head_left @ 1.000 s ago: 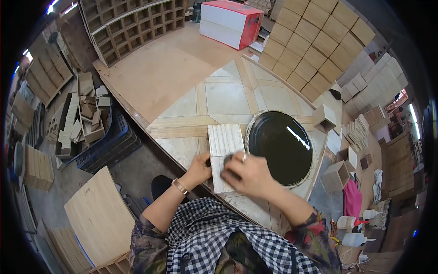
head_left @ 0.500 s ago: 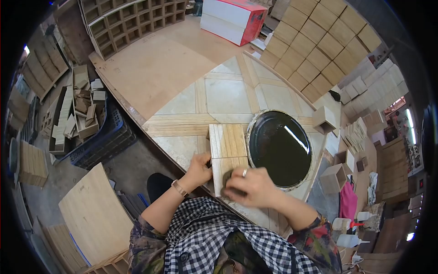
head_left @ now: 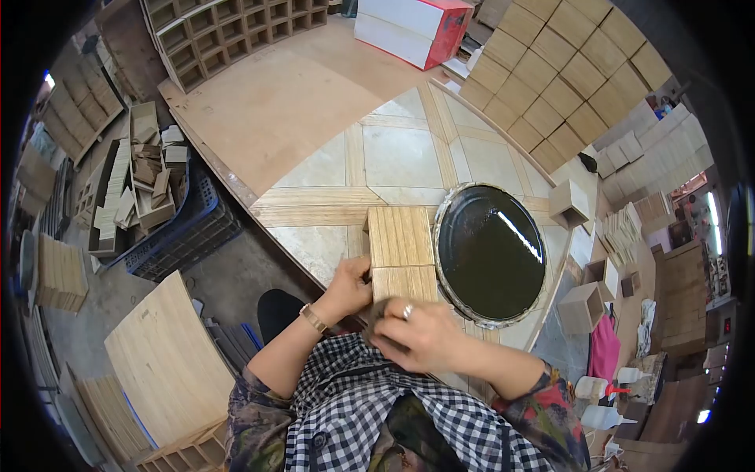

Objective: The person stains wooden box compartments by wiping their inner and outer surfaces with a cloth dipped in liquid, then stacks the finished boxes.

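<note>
Two small wooden boxes sit end to end before me, a far box (head_left: 399,238) and a near box (head_left: 405,283), grain side up with a thin seam between them. My left hand (head_left: 346,289) is closed on the left side of the near box, its fingertips at the edge. At the near end, my right hand (head_left: 417,337) presses a dark, wet-looking pad (head_left: 377,318) against the wood, fingers bent around it. The pad is mostly hidden, and its material is unclear. Right beside the boxes stands a round tub (head_left: 440,287) of dark liquid (head_left: 491,256).
A wood-and-tile patterned board (head_left: 314,206) lies under the work. Stacked wooden blocks (head_left: 562,75) rise at the back right, near a red and white carton (head_left: 401,33). Loose boxes (head_left: 582,307) and glue bottles (head_left: 602,417) are on the right; a blue crate (head_left: 185,236) is on the left.
My right hand has moved slightly left across the near end of the box with the pad. The pale left strip of the top now looks evenly yellow-brown. My left hand keeps its hold.
</note>
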### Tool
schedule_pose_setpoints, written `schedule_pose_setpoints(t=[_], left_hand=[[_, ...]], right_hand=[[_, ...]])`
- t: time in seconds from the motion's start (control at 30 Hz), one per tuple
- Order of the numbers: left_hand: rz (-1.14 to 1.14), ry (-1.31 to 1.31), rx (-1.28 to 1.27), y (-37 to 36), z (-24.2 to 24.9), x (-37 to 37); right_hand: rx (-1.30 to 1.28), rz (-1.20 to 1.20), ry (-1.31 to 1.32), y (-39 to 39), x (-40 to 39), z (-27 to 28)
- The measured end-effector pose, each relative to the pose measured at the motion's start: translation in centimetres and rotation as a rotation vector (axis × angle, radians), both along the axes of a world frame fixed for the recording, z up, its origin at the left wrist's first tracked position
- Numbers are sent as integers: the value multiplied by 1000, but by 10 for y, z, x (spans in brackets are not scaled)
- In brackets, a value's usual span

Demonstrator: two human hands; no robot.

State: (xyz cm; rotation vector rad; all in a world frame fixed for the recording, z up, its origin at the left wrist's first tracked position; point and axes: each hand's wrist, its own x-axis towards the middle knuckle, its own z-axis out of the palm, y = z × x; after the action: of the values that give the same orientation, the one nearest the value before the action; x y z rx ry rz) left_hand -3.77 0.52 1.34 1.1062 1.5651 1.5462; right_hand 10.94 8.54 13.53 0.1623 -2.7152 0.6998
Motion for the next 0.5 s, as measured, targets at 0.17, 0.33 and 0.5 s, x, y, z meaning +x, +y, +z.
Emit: schedule_pose_setpoints(t=[0.17, 0.33, 0.5], left_hand=[[3, 221, -59, -3, -2, -6], [59, 150, 87, 1, 0, 0], [55, 6, 141, -4, -2, 3]], right_hand=[[155, -149, 5, 31, -29, -7], [76, -422, 97, 67, -113, -21], [128, -181, 71, 21, -50, -18]])
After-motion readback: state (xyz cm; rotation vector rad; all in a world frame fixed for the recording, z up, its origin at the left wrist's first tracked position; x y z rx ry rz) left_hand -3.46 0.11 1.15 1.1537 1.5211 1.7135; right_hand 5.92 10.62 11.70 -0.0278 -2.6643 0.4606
